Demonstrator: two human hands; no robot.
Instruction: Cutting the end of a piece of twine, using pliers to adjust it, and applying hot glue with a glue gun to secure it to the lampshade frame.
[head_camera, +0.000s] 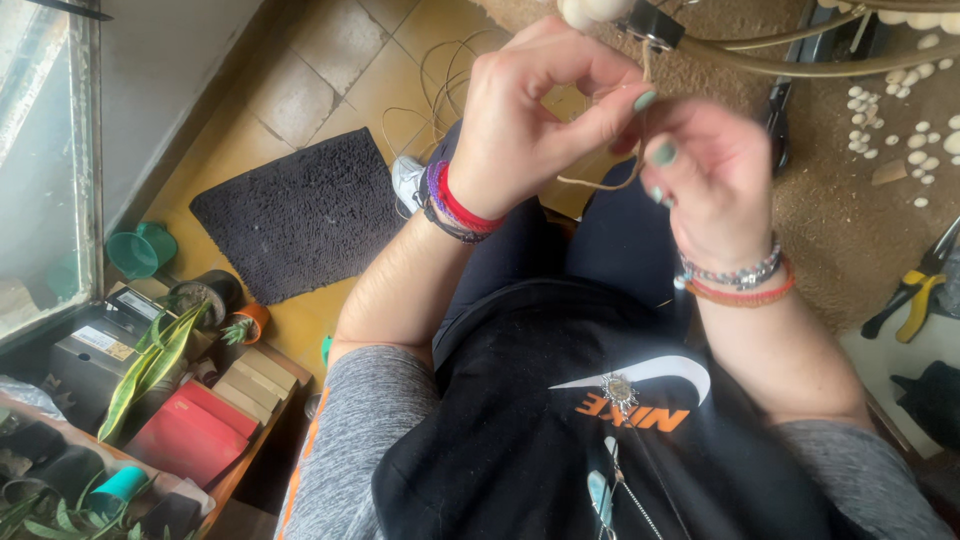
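At twelve o'clock, both hands work a thin tan cord (612, 182): left hand (530, 120) pinches it, right hand (715, 175) fingers curl around its loop. Pulling hard could probably snap it; shells (915, 140) lie at two o'clock

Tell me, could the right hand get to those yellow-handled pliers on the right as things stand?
Probably yes. The yellow-handled pliers lie in the open on the surface to that side, with nothing between them and the right hand. But that hand is pinching a thin cord with the left hand, so it isn't free.
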